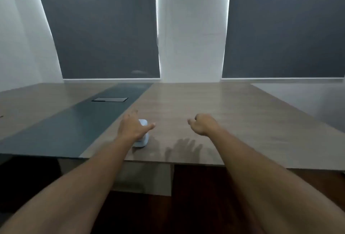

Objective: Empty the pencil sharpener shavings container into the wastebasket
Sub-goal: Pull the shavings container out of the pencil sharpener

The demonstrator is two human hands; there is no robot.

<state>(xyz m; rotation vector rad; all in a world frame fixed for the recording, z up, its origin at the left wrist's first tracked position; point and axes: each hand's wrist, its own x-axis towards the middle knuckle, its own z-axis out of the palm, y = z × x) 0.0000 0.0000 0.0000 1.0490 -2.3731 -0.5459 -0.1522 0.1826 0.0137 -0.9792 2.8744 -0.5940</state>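
Observation:
A small pale blue-white pencil sharpener stands on the wooden table near its front edge. My left hand hovers right over it with fingers spread, covering most of it; whether it touches the sharpener I cannot tell. My right hand floats above the table to the right, fingers loosely curled, holding nothing. No wastebasket is in view.
A dark grey strip runs down the table's left part, with a black cable hatch set in it. Behind the table are a white wall and two grey roller blinds. Dark floor lies below the table's front edge.

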